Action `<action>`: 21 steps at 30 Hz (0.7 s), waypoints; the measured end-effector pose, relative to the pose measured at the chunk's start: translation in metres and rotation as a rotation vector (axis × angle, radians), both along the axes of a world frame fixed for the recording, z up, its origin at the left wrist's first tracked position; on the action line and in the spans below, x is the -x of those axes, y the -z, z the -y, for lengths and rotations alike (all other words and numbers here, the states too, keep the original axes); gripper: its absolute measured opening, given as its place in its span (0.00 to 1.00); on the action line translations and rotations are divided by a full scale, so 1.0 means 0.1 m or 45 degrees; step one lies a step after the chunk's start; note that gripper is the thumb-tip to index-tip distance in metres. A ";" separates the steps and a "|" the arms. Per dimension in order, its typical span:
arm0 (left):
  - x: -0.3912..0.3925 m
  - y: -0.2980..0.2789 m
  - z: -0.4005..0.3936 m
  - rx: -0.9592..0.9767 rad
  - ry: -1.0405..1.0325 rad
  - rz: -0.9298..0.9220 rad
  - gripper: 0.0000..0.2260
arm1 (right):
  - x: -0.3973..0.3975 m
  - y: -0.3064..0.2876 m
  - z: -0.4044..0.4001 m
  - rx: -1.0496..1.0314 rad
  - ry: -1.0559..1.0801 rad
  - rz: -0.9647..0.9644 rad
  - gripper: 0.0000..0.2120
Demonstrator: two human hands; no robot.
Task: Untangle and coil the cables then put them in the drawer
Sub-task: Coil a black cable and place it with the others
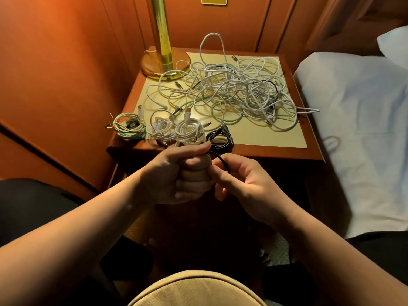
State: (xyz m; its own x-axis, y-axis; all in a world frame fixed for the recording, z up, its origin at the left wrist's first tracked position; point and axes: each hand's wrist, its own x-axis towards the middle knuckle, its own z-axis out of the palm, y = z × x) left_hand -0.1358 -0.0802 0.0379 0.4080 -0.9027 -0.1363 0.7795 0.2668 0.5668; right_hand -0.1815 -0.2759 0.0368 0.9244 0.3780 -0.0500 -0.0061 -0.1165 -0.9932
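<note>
- The table (254, 138) stands just beyond the fingers, carrying all the cables but one; the bed (353, 120) lies to the right of the right hand, and a brass lamp (163, 49) rises far beyond the left one.
- The tangled heap (231, 89) of mostly white cables sprawls over the far part of the table, well beyond the fingertips. This looks like the bulk of the work left.
- Four finished coils (172, 129) sit in a row at the table's near edge, just above the knuckles: greenish, two white, one black.
- The left hand (176, 175) is fisted round a black cable (220, 161), fingers curled tight on it.
- The right hand (240, 182) pinches the same cable's loop just beside the left fist.
- No drawer is visible; nothing seems stowed yet.
</note>
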 end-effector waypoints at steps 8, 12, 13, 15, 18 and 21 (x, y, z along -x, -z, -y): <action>-0.04 -0.10 -0.02 -0.123 0.043 0.098 0.24 | 0.06 0.02 -0.05 -0.206 -0.095 0.109 0.05; -0.07 -0.09 0.13 -0.545 -0.420 0.357 0.22 | -0.04 0.00 -0.02 -0.074 0.044 0.205 0.10; -0.08 -0.07 0.16 -0.551 -0.465 0.363 0.21 | -0.06 0.02 -0.01 -0.028 0.071 0.204 0.11; -0.11 -0.05 0.15 -0.527 -0.490 0.341 0.20 | -0.10 0.05 0.02 0.105 0.114 0.221 0.11; -0.17 -0.05 0.03 -0.505 -0.562 0.329 0.21 | -0.16 0.06 0.14 0.397 0.091 0.218 0.08; -0.23 -0.07 -0.07 -0.487 -0.666 0.270 0.21 | -0.20 0.06 0.33 0.921 -0.055 0.184 0.12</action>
State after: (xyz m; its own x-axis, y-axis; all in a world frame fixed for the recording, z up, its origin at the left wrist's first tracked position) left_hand -0.1127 -0.0733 0.0453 0.8309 -0.4836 -0.2753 0.4641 0.3292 0.8223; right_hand -0.1615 -0.3086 0.0304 0.9258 0.3328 -0.1792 0.1386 -0.7398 -0.6584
